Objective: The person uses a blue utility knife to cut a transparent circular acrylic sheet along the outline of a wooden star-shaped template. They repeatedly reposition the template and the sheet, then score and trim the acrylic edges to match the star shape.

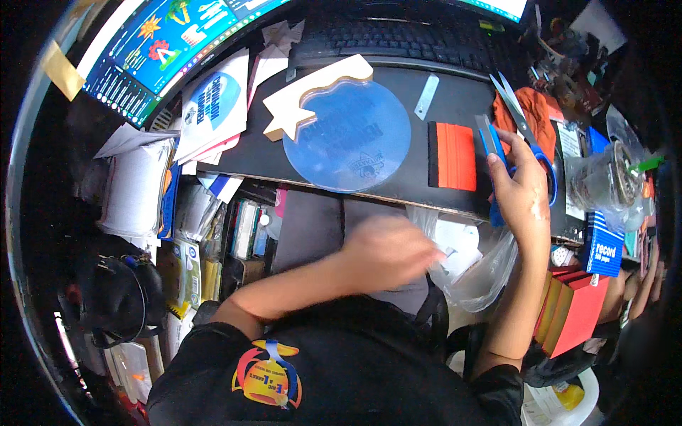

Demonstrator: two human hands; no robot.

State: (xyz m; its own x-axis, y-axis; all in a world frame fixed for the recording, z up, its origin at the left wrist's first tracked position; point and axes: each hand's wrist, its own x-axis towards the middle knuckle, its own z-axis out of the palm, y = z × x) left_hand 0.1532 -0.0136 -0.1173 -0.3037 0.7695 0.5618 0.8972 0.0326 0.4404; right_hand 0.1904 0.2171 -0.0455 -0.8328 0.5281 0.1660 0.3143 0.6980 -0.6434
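The right hand [524, 174], right of centre, pinches a slim blue plastic cutter [491, 140]; the blurred left hand [391, 248], lower centre, looks curled, its hold impossible to tell. Below the black tabletop [462, 99], a clear plastic bag [486, 277] contains white paper [458, 245]. Blue-handled steel scissors [524, 121] crowd the right hand; far right is a clear plastic cup [604, 181], contents unclear.
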